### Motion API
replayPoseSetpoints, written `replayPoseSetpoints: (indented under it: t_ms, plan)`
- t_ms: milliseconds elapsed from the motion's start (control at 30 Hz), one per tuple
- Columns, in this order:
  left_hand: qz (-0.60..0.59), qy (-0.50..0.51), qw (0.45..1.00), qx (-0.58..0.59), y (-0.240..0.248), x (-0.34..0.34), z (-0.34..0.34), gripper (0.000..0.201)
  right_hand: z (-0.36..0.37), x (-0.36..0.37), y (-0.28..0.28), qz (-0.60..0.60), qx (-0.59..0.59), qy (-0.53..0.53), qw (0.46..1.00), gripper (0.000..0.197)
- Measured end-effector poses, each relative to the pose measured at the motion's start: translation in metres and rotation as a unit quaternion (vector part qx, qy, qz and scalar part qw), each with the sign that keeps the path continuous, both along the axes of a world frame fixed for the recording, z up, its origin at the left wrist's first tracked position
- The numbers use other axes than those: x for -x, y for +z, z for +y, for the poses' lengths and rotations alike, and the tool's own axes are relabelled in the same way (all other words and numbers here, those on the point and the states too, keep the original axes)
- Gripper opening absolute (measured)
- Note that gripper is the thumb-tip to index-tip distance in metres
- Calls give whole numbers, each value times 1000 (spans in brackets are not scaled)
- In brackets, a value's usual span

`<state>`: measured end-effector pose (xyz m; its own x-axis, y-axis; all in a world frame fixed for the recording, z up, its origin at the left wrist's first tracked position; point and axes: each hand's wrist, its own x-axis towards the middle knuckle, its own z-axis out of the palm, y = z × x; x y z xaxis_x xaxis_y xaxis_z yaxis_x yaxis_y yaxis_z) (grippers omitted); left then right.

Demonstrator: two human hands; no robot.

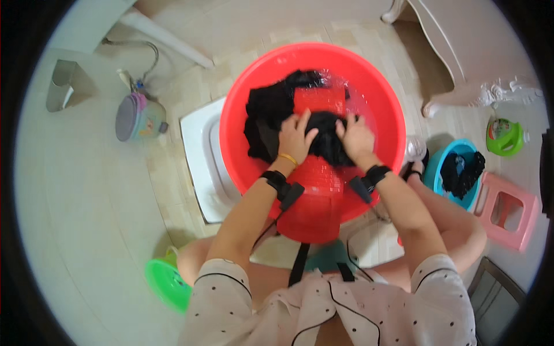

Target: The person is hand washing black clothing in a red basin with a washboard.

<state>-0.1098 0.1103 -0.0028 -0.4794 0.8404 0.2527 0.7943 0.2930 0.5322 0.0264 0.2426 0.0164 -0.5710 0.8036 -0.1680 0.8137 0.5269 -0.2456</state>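
A wet black garment (326, 138) lies bunched on a red ribbed washboard (318, 176), inside a large red basin (311, 51). My left hand (295, 139) grips the bunch from its left side, thumb and fingers pressed into the cloth. On the right side, my right hand (356, 139) holds the same bunch with bent fingers. More black cloth (268, 98) rests in the basin to the left of the board. Water with some suds shows near the far right inside the basin. The washboard's lower end hangs over the near rim.
A white squat toilet (202, 155) lies left of the basin. To the right stand a blue basin (441, 167) with dark clothes, a pink stool (511, 210) and a green detergent bottle (503, 137). A green basin (164, 282) sits by my left knee.
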Motion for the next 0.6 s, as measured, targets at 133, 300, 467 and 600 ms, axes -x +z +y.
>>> replayPoseSetpoints:
  t_ms: [133, 300, 467, 600]
  plan:
    - [-9, 116, 991, 69, -9, -28, -42, 76, 31, -57, 6, -31, -22, -112, 993, 51]
    - [-374, 316, 830, 266, -29, -62, -72, 99, 48, -85, -35, -250, 159, -33, 954, 65]
    - [-348, 386, 809, 276, -28, -82, -90, 92, -3, -55, -31, -319, 165, 180, 916, 68]
    - [-377, 378, 796, 285, -18, -92, -68, 89, 14, -62, -116, -409, 103, 163, 892, 50]
